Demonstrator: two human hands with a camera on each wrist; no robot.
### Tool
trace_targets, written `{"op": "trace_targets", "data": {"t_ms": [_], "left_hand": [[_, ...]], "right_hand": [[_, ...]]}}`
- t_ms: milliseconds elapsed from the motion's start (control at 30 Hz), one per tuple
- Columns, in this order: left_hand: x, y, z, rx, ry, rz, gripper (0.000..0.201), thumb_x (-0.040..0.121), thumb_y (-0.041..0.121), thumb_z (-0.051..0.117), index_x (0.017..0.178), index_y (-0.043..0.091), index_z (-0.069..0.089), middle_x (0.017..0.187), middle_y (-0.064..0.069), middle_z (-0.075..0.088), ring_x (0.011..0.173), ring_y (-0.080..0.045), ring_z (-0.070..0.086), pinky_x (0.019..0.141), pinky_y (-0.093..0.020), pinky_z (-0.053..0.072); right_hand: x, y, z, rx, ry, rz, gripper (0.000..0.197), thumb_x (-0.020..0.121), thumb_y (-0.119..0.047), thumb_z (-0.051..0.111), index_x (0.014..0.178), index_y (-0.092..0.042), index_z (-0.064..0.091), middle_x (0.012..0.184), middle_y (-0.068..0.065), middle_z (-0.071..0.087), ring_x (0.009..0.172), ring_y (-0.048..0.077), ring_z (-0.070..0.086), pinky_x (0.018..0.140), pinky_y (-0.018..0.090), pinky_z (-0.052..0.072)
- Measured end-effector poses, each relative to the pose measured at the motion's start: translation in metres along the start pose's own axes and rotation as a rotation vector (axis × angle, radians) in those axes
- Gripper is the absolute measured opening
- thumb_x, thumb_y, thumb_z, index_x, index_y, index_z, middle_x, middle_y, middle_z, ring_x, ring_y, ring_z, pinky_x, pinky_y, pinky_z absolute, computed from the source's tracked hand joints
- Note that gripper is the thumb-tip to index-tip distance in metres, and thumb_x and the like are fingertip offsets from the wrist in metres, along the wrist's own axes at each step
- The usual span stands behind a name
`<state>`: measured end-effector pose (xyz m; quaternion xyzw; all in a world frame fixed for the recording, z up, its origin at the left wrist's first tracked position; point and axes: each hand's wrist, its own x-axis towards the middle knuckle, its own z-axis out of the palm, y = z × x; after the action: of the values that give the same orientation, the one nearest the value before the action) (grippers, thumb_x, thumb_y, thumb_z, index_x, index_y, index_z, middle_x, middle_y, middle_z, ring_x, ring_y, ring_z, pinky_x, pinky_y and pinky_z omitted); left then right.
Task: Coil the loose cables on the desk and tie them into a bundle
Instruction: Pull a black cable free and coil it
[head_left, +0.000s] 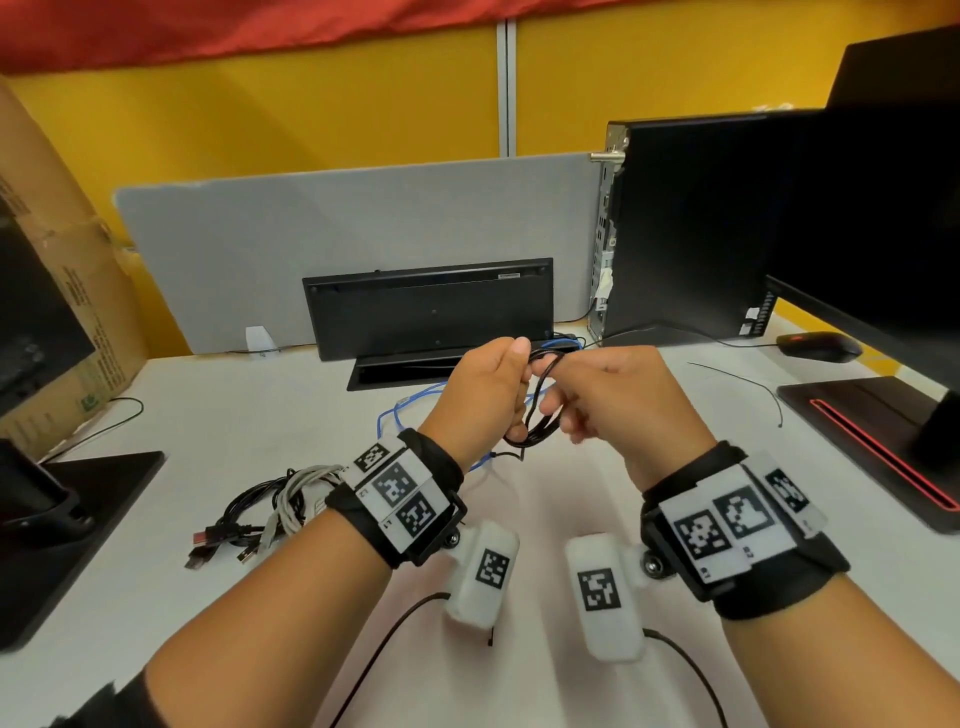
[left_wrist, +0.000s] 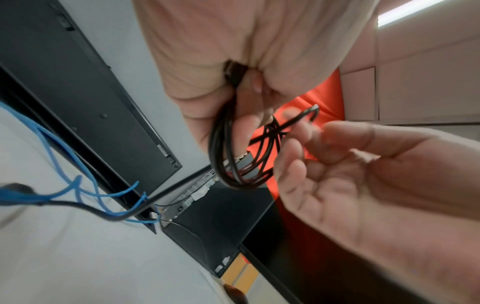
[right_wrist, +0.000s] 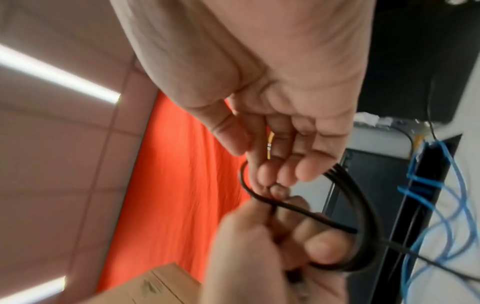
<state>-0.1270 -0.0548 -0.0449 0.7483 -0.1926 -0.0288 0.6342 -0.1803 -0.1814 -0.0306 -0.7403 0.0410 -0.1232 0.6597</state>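
Above the middle of the white desk (head_left: 249, 415), my left hand (head_left: 511, 387) grips a coil of black cable (head_left: 540, 410), fingers curled round its loops. My right hand (head_left: 563, 410) is right beside it, its fingertips (right_wrist: 262, 185) hooked on a loose strand of the same cable that crosses the coil (right_wrist: 363, 207). In the left wrist view the coil (left_wrist: 221, 160) hangs from my left fist, with the strand looped near the right hand's fingers (left_wrist: 306, 131). A loose blue cable (head_left: 410, 410) lies on the desk under my hands. A bundle of black and grey cables (head_left: 270, 506) lies at the left.
A black keyboard (head_left: 426, 306) stands on edge against the grey divider. A computer tower (head_left: 691, 234), monitor (head_left: 883, 208) and mouse (head_left: 818, 347) fill the right. A thin black tie (head_left: 748, 382) lies right of my hands. A cardboard box (head_left: 62, 291) and monitor stand (head_left: 78, 509) sit left.
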Motion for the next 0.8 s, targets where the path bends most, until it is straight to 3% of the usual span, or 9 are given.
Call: {"op": "trace_targets", "data": {"t_ms": [67, 133, 233, 300, 367, 433, 567, 700, 800], "left_hand": [[0.002, -0.003, -0.001, 0.052, 0.027, 0.021, 0.037, 0.105, 0.024, 0.034, 0.070, 0.015, 0.043, 0.051, 0.002, 0.036, 0.040, -0.010, 0.035, 0.040, -0.022, 0.038], [0.004, -0.005, -0.004, 0.099, 0.041, 0.026, 0.036, 0.105, 0.023, 0.033, 0.072, 0.013, 0.043, 0.053, -0.001, 0.037, 0.041, -0.011, 0.038, 0.041, -0.022, 0.041], [0.008, -0.007, -0.006, 0.072, 0.029, 0.046, 0.035, 0.105, 0.022, 0.034, 0.072, 0.012, 0.041, 0.054, 0.000, 0.034, 0.043, -0.012, 0.033, 0.043, -0.024, 0.038], [0.012, -0.008, -0.007, 0.091, 0.041, 0.062, 0.033, 0.105, 0.022, 0.035, 0.074, 0.011, 0.042, 0.055, 0.000, 0.034, 0.041, -0.010, 0.033, 0.042, -0.022, 0.036], [0.015, -0.010, -0.009, 0.083, 0.047, 0.062, 0.031, 0.105, 0.022, 0.034, 0.077, 0.009, 0.042, 0.057, 0.000, 0.032, 0.040, -0.009, 0.031, 0.042, -0.022, 0.034], [0.019, -0.011, -0.011, 0.074, 0.045, 0.068, 0.031, 0.105, 0.021, 0.034, 0.077, 0.010, 0.041, 0.058, 0.001, 0.031, 0.044, -0.011, 0.030, 0.047, -0.027, 0.036], [0.025, -0.010, -0.015, 0.111, 0.053, 0.112, 0.031, 0.105, 0.020, 0.032, 0.078, 0.010, 0.041, 0.060, -0.001, 0.031, 0.046, -0.013, 0.030, 0.051, -0.031, 0.038], [0.029, -0.007, -0.021, 0.182, 0.057, 0.167, 0.028, 0.105, 0.020, 0.032, 0.083, 0.008, 0.044, 0.064, -0.003, 0.032, 0.053, -0.015, 0.031, 0.054, -0.034, 0.038], [0.031, -0.008, -0.028, 0.233, 0.076, 0.161, 0.030, 0.105, 0.020, 0.032, 0.083, 0.004, 0.045, 0.067, -0.006, 0.034, 0.056, -0.018, 0.033, 0.056, -0.035, 0.040]], "right_hand": [[0.003, -0.005, -0.002, 0.155, -0.087, 0.098, 0.020, 0.085, -0.006, 0.056, 0.090, 0.003, 0.073, 0.076, 0.014, 0.069, 0.067, 0.019, 0.060, 0.063, 0.028, 0.050], [0.005, -0.006, -0.005, 0.272, -0.153, 0.133, 0.021, 0.088, -0.009, 0.053, 0.092, 0.004, 0.069, 0.095, 0.017, 0.073, 0.084, 0.022, 0.067, 0.078, 0.033, 0.052], [0.005, -0.004, -0.005, 0.404, -0.197, 0.149, 0.022, 0.099, -0.019, 0.046, 0.085, -0.008, 0.059, 0.092, 0.019, 0.074, 0.091, 0.029, 0.071, 0.086, 0.036, 0.054], [0.007, -0.002, -0.002, 0.499, -0.156, 0.151, 0.025, 0.102, -0.022, 0.043, 0.085, -0.008, 0.055, 0.068, 0.010, 0.066, 0.066, 0.025, 0.066, 0.072, 0.034, 0.055], [0.011, -0.002, -0.003, 0.478, -0.079, 0.117, 0.027, 0.102, -0.021, 0.043, 0.088, -0.005, 0.059, 0.055, 0.000, 0.046, 0.046, 0.014, 0.042, 0.053, 0.028, 0.042], [0.014, -0.002, -0.007, 0.378, -0.032, 0.073, 0.028, 0.101, -0.020, 0.046, 0.093, -0.002, 0.065, 0.054, -0.004, 0.037, 0.044, 0.010, 0.030, 0.047, 0.024, 0.030], [0.017, -0.003, -0.010, 0.299, -0.037, 0.026, 0.027, 0.100, -0.018, 0.048, 0.102, -0.001, 0.069, 0.052, -0.006, 0.034, 0.045, 0.010, 0.030, 0.046, 0.024, 0.034], [0.018, -0.006, -0.014, 0.313, -0.091, 0.035, 0.026, 0.100, -0.017, 0.047, 0.108, -0.007, 0.070, 0.057, -0.006, 0.035, 0.044, 0.009, 0.022, 0.038, 0.018, 0.022], [0.022, -0.008, -0.020, 0.182, -0.069, -0.016, 0.024, 0.097, -0.015, 0.049, 0.106, -0.012, 0.072, 0.056, -0.005, 0.035, 0.043, 0.010, 0.022, 0.037, 0.017, 0.022]]}}
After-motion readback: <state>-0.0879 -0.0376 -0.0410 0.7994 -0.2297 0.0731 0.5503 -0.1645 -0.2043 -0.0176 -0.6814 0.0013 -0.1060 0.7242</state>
